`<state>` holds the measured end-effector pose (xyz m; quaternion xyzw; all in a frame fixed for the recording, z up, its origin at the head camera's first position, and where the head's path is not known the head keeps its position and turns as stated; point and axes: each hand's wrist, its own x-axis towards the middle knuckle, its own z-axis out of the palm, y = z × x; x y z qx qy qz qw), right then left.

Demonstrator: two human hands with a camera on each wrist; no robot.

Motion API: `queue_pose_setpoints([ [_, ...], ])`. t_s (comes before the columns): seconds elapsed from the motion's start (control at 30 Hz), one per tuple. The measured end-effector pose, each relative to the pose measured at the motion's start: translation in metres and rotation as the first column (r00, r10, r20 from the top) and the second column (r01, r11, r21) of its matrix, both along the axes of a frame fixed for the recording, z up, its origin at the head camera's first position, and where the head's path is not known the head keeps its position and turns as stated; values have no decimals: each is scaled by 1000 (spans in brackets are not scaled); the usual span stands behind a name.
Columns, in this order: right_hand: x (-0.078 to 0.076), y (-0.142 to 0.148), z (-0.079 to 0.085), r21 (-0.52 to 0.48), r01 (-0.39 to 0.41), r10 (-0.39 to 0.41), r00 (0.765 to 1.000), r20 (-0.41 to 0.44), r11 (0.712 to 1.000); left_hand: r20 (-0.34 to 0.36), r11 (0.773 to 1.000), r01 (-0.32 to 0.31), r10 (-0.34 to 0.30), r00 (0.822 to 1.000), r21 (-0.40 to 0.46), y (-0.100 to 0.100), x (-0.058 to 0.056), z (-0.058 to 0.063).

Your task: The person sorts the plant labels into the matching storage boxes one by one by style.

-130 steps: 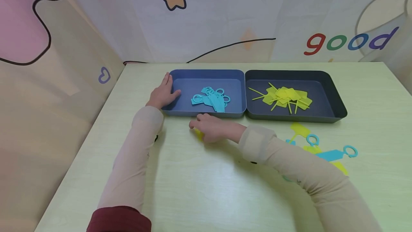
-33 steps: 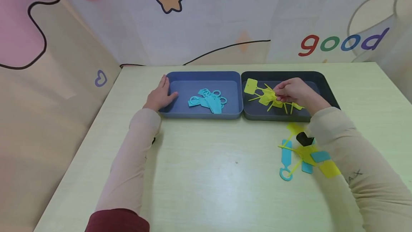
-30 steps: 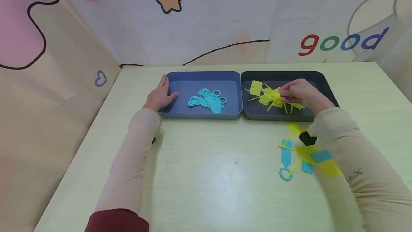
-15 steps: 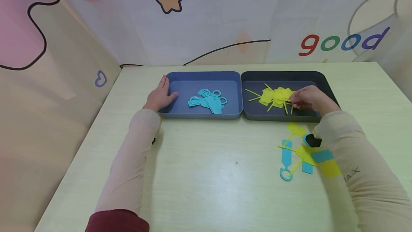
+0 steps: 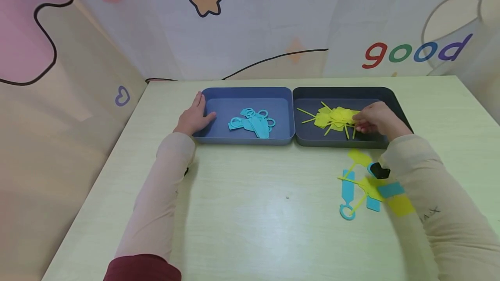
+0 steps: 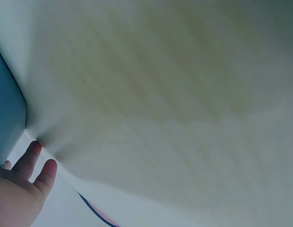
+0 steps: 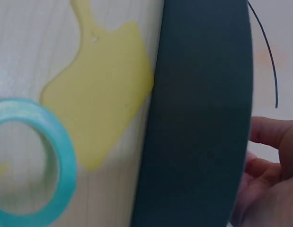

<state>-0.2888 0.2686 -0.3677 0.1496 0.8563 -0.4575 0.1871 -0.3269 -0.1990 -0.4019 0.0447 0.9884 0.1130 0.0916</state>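
Observation:
My left hand [image 5: 193, 116] rests on the left rim of the blue tray [image 5: 246, 91], fingers straight along the outside and thumb inside. A pile of light-blue ring-ended plastic tags [image 5: 258, 125] lies in that tray. Over the dark tray [image 5: 390, 99] my right hand [image 5: 376, 118] pinches a yellow plastic tag [image 5: 353, 114] by its thin stem end, at the right side of the yellow tag pile [image 5: 332, 118]. The fingers hide much of that stem. In the right wrist view, the dark tray's wall [image 7: 198, 113] covers the fingertips.
In front of the dark tray lie mixed loose tags: a yellow tag [image 5: 359, 156], a blue ring tag [image 5: 347, 190] and several others, partly under the right sleeve [image 5: 433, 194]. Both trays stand side by side near the printed cloth backdrop [image 5: 254, 21].
My right hand has gone from the table before the blue tray to the dark tray with a yellow tag, then lower and rightward, laying the tag onto the pile. The left hand stays put.

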Motion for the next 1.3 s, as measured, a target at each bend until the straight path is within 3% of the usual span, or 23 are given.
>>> queue_pose_setpoints([
  [0.1, 7, -4, 4, 185, -36, 59, 991, -120, 982, 4, 1000, -2, 2, 1000, 4, 0, 1, 1],
  [0.23, 19, -9, 10, 411, -141, 238, 952, -193, 901, 9, 1000, -3, 3, 1000, 6, 1, 1, 1],
  [0.3, 24, -10, 12, 450, -213, 327, 926, -191, 867, 8, 1000, -2, 2, 1000, 6, 1, 1, 2],
  [0.47, 41, -11, 10, 468, -339, 481, 848, -222, 816, 3, 1000, -3, 3, 1000, 5, 1, 2, 3],
  [0.7, 80, -11, 1, 584, -390, 604, 764, -226, 712, 13, 1000, -8, 8, 1000, 1, 3, 3, 6],
  [0.83, 103, -7, -7, 660, -407, 662, 726, -185, 632, 20, 1000, -8, 8, 1000, 2, 3, 3, 5],
  [1.0, 128, 2, -18, 696, -435, 696, 706, -131, 572, 13, 1000, -5, 5, 1000, -3, 3, 1, 5],
  [1.13, 141, 8, -24, 687, -485, 708, 704, -59, 540, 5, 1000, -3, 3, 1000, -14, 2, 1, 4],
  [1.3, 149, 13, -30, 660, -520, 705, 709, -22, 543, 16, 1000, -3, 3, 1000, -22, 2, 3, 5],
])
